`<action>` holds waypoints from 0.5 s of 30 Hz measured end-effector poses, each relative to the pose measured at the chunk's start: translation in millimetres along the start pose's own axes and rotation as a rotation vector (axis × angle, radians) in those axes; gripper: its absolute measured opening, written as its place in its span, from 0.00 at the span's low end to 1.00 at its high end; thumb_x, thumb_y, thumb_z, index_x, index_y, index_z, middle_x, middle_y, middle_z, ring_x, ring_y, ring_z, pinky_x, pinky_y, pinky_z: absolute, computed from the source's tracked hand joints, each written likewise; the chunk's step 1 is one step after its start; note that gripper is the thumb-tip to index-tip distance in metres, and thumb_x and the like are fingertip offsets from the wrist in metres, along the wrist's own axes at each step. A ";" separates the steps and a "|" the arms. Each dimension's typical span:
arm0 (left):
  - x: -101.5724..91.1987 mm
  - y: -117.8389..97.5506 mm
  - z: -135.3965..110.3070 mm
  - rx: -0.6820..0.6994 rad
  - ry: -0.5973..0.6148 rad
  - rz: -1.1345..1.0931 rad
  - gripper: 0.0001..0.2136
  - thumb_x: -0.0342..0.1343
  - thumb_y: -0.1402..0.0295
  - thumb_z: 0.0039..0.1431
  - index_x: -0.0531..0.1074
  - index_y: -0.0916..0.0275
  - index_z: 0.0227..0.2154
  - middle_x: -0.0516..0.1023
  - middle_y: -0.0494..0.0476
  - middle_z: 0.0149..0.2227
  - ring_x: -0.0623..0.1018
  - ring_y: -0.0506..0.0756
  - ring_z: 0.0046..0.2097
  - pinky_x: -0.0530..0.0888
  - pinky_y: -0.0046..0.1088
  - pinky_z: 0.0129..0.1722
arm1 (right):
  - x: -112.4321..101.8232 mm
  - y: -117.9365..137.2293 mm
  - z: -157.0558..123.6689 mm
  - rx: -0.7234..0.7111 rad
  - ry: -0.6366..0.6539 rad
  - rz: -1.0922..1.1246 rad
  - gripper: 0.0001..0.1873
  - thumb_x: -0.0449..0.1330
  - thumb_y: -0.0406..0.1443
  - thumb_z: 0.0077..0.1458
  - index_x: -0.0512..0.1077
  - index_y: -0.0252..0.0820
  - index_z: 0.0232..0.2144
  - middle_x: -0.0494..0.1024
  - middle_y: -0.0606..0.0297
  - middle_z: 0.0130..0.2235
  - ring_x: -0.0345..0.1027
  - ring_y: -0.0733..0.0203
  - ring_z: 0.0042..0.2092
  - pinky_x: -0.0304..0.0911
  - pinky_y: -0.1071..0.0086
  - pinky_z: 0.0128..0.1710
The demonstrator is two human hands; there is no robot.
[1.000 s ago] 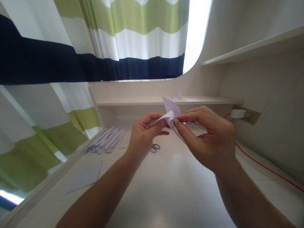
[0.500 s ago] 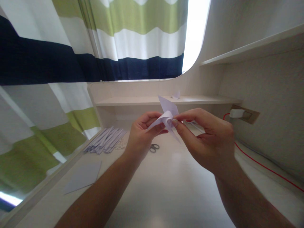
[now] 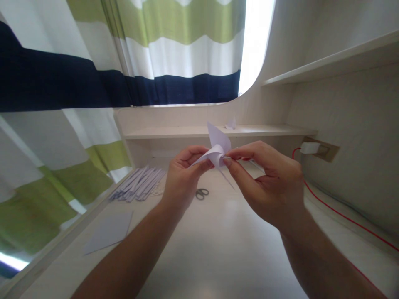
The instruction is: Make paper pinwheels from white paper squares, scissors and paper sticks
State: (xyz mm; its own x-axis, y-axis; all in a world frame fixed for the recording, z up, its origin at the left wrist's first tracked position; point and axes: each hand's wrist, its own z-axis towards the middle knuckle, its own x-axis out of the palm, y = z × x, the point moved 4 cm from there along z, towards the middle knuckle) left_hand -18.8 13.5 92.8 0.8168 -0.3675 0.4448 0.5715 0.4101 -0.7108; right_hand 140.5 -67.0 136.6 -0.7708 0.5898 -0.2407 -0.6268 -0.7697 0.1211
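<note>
A white paper pinwheel is held up over the desk, its curled blades gathered toward the middle. My left hand is closed on it from the left, thumb in front and fingers behind the paper. On the other side, my right hand pinches a thin pin-like piece between thumb and forefinger, right at the pinwheel's centre. Most of that piece is hidden by the fingertips, so its exact kind is unclear. One blade points up and a narrow one hangs downward.
Dark-handled scissors lie on the desk beyond my left wrist. Many paper strips are piled at the left, near small pale bits. Paper sheets lie closer. A folded paper piece sits on the shelf. A red cable runs right.
The pinwheel has turned slightly and shifted a little left with both hands. My right fingertips stay at its centre, and the thin piece between them shows more clearly.
</note>
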 end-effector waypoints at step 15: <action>-3.1 0.7 -0.1 0.051 0.001 -0.016 0.07 0.74 0.73 0.51 0.86 0.60 0.34 0.87 0.54 0.33 0.83 0.53 0.36 0.82 0.32 0.44 | 0.2 -5.8 -4.1 0.245 -0.021 0.150 0.02 0.71 0.36 0.61 0.82 0.49 0.37 0.86 0.68 0.36 0.79 0.59 0.36 0.74 0.63 0.41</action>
State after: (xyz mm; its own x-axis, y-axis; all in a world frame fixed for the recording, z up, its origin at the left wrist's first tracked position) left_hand -20.9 14.8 90.9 0.8075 -0.3754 0.4550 0.5877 0.4460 -0.6750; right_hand 144.4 -63.5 131.9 -0.8575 0.4807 -0.1830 -0.5125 -0.7682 0.3836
